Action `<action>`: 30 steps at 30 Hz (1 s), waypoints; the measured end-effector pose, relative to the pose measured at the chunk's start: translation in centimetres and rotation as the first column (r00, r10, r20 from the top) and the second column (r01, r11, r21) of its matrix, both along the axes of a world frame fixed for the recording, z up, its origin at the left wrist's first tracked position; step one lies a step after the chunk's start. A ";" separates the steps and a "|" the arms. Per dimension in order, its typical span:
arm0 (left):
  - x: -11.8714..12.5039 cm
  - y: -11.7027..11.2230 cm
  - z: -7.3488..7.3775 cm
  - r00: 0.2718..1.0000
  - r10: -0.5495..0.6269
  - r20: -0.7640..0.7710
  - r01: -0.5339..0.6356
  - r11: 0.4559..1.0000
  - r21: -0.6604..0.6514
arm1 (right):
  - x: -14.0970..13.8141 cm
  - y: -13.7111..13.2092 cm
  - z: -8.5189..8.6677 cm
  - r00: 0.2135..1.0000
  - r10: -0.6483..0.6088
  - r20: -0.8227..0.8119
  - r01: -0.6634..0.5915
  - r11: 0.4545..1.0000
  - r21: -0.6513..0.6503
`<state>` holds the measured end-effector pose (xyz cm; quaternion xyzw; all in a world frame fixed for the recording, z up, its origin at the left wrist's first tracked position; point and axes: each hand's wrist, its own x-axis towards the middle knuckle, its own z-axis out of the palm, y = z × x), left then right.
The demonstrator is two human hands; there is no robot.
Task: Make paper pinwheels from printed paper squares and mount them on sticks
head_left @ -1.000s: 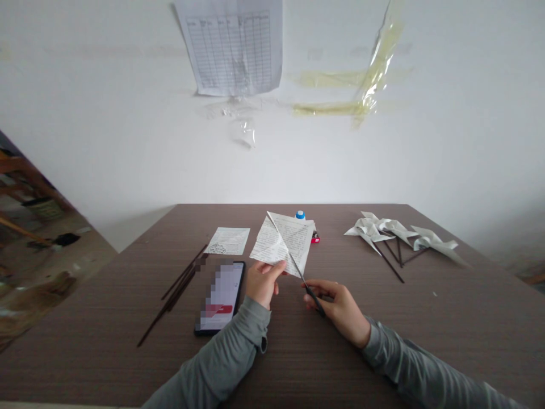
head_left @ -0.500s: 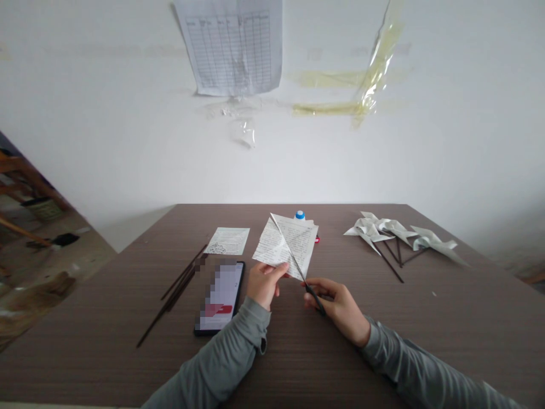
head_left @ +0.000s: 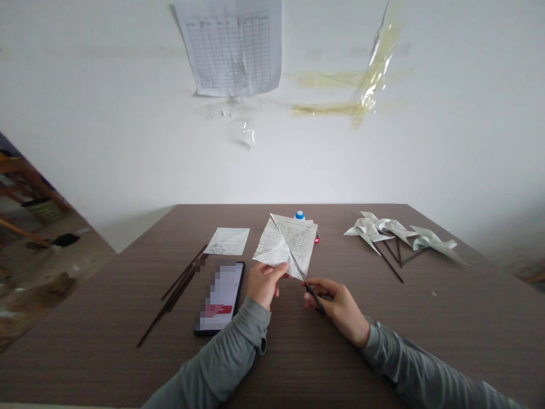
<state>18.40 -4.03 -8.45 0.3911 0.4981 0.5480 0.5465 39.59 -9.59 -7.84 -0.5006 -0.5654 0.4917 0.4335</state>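
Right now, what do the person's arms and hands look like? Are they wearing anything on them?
The left sleeve and right sleeve are long, plain and grey, reaching the wrists. The left one has a small dark tab at its cuff. The left hand and right hand are bare, with no gloves, rings or watch showing.

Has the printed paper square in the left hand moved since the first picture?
Yes: the printed paper square has shifted slightly rightward, judged against the blue-capped bottle behind it.

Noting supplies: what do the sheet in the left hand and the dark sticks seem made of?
The sheet looks like thin matte paper, with printed text and soft creases. The sticks look like dark wood or bamboo, dull and straight; too thin to tell which.
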 end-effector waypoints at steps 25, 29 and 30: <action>-0.8 0.0 -0.7 0.997 0.015 -0.069 -0.017 1.000 -0.018 | 1.8 -0.1 -1.0 0.984 0.055 0.169 -0.057 0.998 0.007; -1.1 -0.4 -0.8 0.996 -0.034 -0.082 0.032 0.999 -0.034 | 4.0 0.2 -1.6 0.937 -0.024 0.349 -0.034 0.987 0.158; -1.1 -0.5 -0.8 0.995 -0.049 -0.086 0.044 0.997 -0.056 | 4.5 0.2 -1.8 0.930 -0.030 0.365 -0.036 0.984 0.172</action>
